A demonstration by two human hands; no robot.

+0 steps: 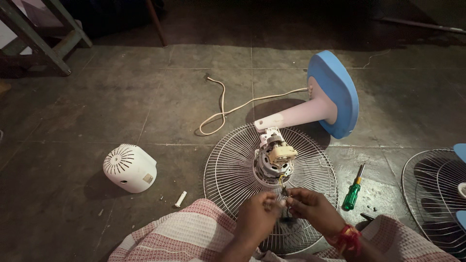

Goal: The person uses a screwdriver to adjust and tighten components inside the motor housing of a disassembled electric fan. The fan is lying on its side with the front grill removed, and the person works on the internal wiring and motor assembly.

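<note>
Exposed fan motor (273, 162), bare windings and cream gear housing in view, seated at centre of rear wire guard (228, 170) lying flat on tiled floor (97, 106). Thin wires trailing from motor's lower edge down into hands. Left hand (256, 218) and right hand (313, 209) held close together just below motor, over the guard's near rim, fingertips pinched on a small dark part at the wire ends; exact kind of part too small to tell. Red thread band (347, 237) at right wrist. Step in hand, as judged: wiring work on the opened motor, casing already off. Next move likely calling for a steady two-handed pinch and slack in the leads, without strain on the motor terminals.

Pale pink stand neck (296, 114) running from motor up to blue base (335, 92), tipped on edge. Cream power cord (223, 111) looped across floor beyond. Green-handled screwdriver (353, 191) just right of guard. White vented motor cover (130, 167) well apart at left, small white cylinder (180, 198) near it. Second wire guard (432, 194) at right edge. Red-and-white striped cloth (179, 233) over knees at bottom.
</note>
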